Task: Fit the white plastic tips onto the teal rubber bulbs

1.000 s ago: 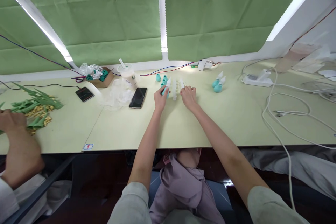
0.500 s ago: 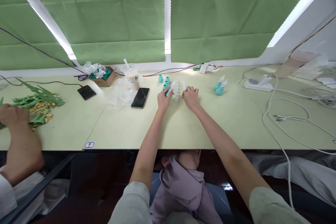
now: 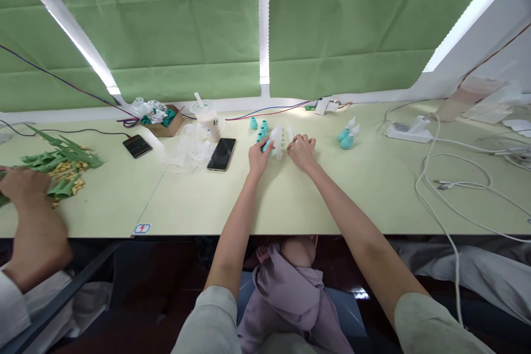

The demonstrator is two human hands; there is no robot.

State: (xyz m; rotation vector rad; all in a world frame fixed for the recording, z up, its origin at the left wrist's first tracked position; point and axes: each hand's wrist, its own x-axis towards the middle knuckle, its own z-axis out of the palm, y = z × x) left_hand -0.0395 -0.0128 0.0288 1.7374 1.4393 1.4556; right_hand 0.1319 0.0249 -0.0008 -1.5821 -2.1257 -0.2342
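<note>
My left hand (image 3: 258, 158) is closed around a teal squeeze bulb (image 3: 266, 146), its fingers hiding most of it. Right beside it stands a row of translucent white nozzle tips (image 3: 278, 150). My right hand (image 3: 303, 152) has its fingers bent down at small pale pieces (image 3: 284, 136) and another white tip (image 3: 290, 134); what its fingertips pinch, if anything, is hidden. Several loose teal bulbs (image 3: 264, 125) stand just beyond my left hand. Off to the right lie two teal bulbs with white tips fitted (image 3: 347, 141).
A phone (image 3: 221, 154), crumpled clear plastic (image 3: 191, 150), a drink cup (image 3: 208, 121) and a cardboard box (image 3: 169, 126) are on the left. A co-worker's hand (image 3: 25, 182) is among green parts (image 3: 62, 163). Right are a power strip (image 3: 409, 133) and white cables (image 3: 427, 177).
My right hand has shifted very slightly, its fingers a little differently bent. My left hand stays on the teal bulb. The co-worker's hand has moved slightly right.
</note>
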